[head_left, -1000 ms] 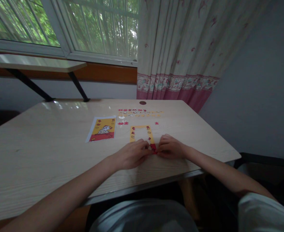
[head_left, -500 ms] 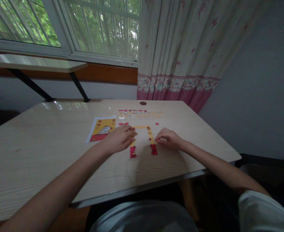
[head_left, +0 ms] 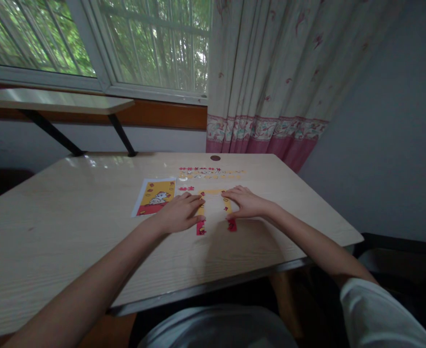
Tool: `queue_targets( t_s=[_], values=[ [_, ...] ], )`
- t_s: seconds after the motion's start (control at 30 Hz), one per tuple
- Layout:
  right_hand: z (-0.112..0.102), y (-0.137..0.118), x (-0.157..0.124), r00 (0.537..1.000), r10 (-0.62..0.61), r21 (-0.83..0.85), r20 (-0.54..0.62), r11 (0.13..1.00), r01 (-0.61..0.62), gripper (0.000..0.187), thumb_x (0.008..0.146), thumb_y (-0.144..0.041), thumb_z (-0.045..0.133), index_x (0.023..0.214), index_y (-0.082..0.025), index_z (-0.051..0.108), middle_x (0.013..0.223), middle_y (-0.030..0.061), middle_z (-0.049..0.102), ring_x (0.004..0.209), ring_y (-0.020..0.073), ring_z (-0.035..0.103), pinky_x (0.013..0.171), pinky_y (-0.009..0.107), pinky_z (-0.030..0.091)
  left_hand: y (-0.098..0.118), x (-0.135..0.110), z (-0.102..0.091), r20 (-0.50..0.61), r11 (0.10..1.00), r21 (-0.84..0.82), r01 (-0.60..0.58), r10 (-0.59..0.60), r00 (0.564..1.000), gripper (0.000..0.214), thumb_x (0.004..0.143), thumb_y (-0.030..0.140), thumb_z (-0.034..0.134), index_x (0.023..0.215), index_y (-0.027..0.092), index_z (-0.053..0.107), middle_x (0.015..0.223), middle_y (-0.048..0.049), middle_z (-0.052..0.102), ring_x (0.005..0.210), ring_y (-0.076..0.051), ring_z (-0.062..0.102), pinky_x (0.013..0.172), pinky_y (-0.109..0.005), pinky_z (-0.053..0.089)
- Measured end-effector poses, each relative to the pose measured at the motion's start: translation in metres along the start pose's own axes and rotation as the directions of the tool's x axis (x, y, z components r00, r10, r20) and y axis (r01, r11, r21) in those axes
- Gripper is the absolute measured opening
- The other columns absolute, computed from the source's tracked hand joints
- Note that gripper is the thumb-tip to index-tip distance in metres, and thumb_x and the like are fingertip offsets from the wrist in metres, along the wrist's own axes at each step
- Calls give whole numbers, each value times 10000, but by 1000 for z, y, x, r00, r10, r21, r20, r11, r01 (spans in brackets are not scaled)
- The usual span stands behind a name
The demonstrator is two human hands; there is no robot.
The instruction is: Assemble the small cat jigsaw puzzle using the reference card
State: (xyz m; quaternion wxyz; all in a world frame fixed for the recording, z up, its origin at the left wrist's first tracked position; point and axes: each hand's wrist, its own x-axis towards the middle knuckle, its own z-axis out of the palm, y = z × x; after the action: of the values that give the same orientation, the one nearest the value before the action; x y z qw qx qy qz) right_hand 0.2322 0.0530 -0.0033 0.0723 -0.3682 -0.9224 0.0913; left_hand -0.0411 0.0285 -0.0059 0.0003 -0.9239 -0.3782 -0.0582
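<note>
At frame centre, the yellow-and-red, three-sided, card-like jigsaw border [head_left: 213, 192] lay between bare left hand [head_left: 180, 212] and right hand [head_left: 248, 202], both unclenched, touching it; its long sides ran toward the bottom.

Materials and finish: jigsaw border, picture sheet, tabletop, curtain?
Jigsaw border: probably printed card; thin, flat, finish unclear.
Picture sheet: likely printed paper, white margin; coating unclear.
Tabletop: wood or wood-look laminate, slight sheen; grain lines, reflections.
Curtain: fabric, matte, patterned; hangs in soft folds.
</note>
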Motion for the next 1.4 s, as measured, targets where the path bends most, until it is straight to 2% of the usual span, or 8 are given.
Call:
queue_targets(
  t_s=[0.27, 0.37, 0.53, 0.63, 0.93, 1.17, 1.4],
  values=[
    [-2, 11, 3, 997, -26, 71, -68, 997, 31, 760, 753, -611, 595, 1359, -181, 432, 1314, 121, 519, 1178, 290, 428, 1001, 449, 305, -3, 4, 0, -28, 999, -10, 33, -33, 999, 550, 895, 513, 381, 1281, 142, 506, 1313, -167, 510, 1107, -347, 478, 891, -506, 405],
    [-4, 9, -5, 997, -31, 84, -76, 996, 37, 732, 761, -603, 592, 1356, -205, 436, 1328, 111, 510, 1193, 288, 423, 998, 455, 307, -3, 2, -2, -30, 999, -24, 25, -26, 999, 578, 881, 550, 392, 1292, 158, 497, 1321, -158, 503, 1111, -343, 476, 906, -500, 392],
    [-3, 6, -16, 999, -22, 85, -29, 996, 24, 770, 646, -581, 710, 1296, -219, 513, 1332, 96, 513, 1220, 301, 413, 1039, 474, 254, -4, -1, -3, -16, 1000, -17, 5, -5, 1000, 657, 852, 611, 396, 1309, 147, 478, 1323, -161, 494, 1124, -349, 460, 932, -495, 369],
    [-1, 5, -17, 1000, -16, 80, -11, 997, 17, 778, 625, -580, 723, 1280, -206, 532, 1339, 101, 507, 1235, 305, 408, 1057, 479, 229, -4, -1, -3, -14, 999, -31, -21, 21, 1000, 665, 842, 612, 417, 1296, 132, 490, 1314, -168, 500, 1122, -346, 461, 925, -486, 374],
    [-3, 4, -17, 1000, -15, 82, 26, 997, 12, 765, 660, -574, 703, 1311, -228, 502, 1376, 100, 467, 1258, 321, 381, 1059, 502, 231, -3, -1, -3, -20, 998, -52, -33, 32, 999, 636, 847, 597, 421, 1285, 142, 498, 1303, -162, 509, 1120, -334, 458, 920, -479, 371],
    [0, 1, -17, 995, -101, 150, -14, 983, 102, 594, 810, -452, 616, 1330, -221, 448, 1394, 101, 428, 1290, 234, 359, 1099, 456, 189, -7, -2, -1, -58, 997, -70, -28, 24, 998, 578, 870, 561, 403, 1290, 174, 497, 1287, -145, 517, 1109, -322, 464, 925, -482, 366],
    [3, -5, -17, 994, -108, 171, -21, 979, 110, 642, 754, -506, 658, 1307, -248, 457, 1341, 81, 479, 1263, 246, 374, 1100, 474, 176, -7, -3, -2, -23, 1000, -28, 4, -5, 1000, 627, 859, 602, 386, 1304, 169, 478, 1295, -156, 512, 1116, -341, 466, 913, -488, 377]
  ],
)
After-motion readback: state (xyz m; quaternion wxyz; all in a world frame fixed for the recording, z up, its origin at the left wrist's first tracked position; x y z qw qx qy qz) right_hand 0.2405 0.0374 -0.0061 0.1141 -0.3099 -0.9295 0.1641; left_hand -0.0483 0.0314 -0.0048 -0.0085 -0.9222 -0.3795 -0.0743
